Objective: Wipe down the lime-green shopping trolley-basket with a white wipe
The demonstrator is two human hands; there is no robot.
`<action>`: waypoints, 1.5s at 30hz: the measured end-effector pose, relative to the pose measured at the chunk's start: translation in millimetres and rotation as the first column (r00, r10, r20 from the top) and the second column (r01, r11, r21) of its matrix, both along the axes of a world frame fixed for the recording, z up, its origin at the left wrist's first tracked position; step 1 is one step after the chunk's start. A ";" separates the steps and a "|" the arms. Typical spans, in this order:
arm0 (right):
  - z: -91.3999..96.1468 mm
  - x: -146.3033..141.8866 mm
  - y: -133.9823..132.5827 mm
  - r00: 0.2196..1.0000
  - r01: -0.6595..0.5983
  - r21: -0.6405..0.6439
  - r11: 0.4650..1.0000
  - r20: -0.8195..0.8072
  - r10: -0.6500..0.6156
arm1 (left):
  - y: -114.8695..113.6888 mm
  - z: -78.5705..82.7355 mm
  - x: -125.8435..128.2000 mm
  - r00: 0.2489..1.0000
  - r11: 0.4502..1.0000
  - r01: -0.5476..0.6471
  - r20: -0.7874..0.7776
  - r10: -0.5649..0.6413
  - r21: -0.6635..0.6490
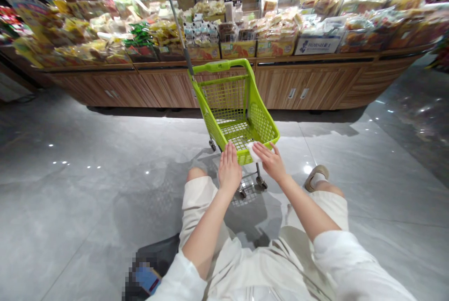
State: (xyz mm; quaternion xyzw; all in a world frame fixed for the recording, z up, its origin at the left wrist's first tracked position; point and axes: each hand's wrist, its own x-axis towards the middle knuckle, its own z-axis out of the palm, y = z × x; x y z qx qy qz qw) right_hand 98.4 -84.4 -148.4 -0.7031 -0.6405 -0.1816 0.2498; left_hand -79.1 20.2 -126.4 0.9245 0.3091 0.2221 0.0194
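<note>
A small green shopping cart (pixel 265 116) stands in front of me, its basket showing a bare grid bottom. My left hand (pixel 229 170) rests on the near left corner of the basket rim, fingers stretched out and holding nothing. Under the fingers of my right hand (pixel 272 161) is a crumpled white wipe or cloth (pixel 254 152), pressed against the near rim. Part of the wipe is hidden by those fingers.
Behind the cart runs a wooden display counter (pixel 273 81) stacked with packaged foods. A grey pole (pixel 173 9) rises from the cart's far left corner. Shiny grey tiles (pixel 87 165) form the floor. A dark bag-like item (pixel 159 254) lies at lower left.
</note>
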 end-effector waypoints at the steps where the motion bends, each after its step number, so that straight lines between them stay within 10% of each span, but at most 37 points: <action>1: -2.0 17.1 -8.1 0.997 0.072 0.019 0.997 -0.016 -0.071 | -0.4 0.5 -0.1 1.000 1.000 0.004 -0.002 -0.004 -0.001; 6: -10.8 31.0 -10.6 0.910 0.393 0.117 0.912 -0.192 -0.367 | -4.1 0.1 3.1 1.000 1.000 -0.002 0.019 0.002 -0.012; 14: 1.4 -77.5 36.5 0.991 0.021 0.036 0.999 -0.133 -0.016 | -2.6 0.2 1.1 1.000 0.999 0.009 0.023 -0.008 -0.044; 18: -1.9 -27.7 9.7 0.999 -0.014 0.012 1.000 -0.037 0.015 | -0.8 3.3 -3.0 1.000 0.999 0.020 0.019 -0.020 -0.036; 24: -5.8 39.1 -19.1 0.919 0.369 0.110 0.923 -0.188 -0.345 | -2.9 1.6 0.5 1.000 1.000 0.020 0.018 -0.019 -0.021; 28: 1.2 -18.5 9.2 0.914 0.364 0.094 0.926 -0.226 -0.337 | -5.8 -0.6 4.3 0.999 0.999 0.004 0.035 -0.003 -0.044; 33: 8.5 -85.1 32.4 0.988 0.071 0.018 0.997 -0.140 -0.068 | -4.9 -2.4 0.2 0.999 0.999 0.015 0.041 -0.013 -0.046; 37: 2.0 -40.8 8.3 0.998 0.034 0.017 0.999 -0.059 -0.033 | -1.9 -1.9 -4.3 0.999 1.000 0.020 0.040 -0.019 -0.011; 41: -6.8 26.1 -20.6 0.956 0.277 0.093 0.956 -0.126 -0.265 | -2.2 -1.7 -3.2 0.999 1.000 0.021 0.029 -0.021 -0.005; 45: -5.1 13.7 -8.6 0.905 0.392 0.099 0.914 -0.217 -0.365 | -5.9 -3.7 1.9 0.999 1.000 0.014 0.043 -0.014 -0.019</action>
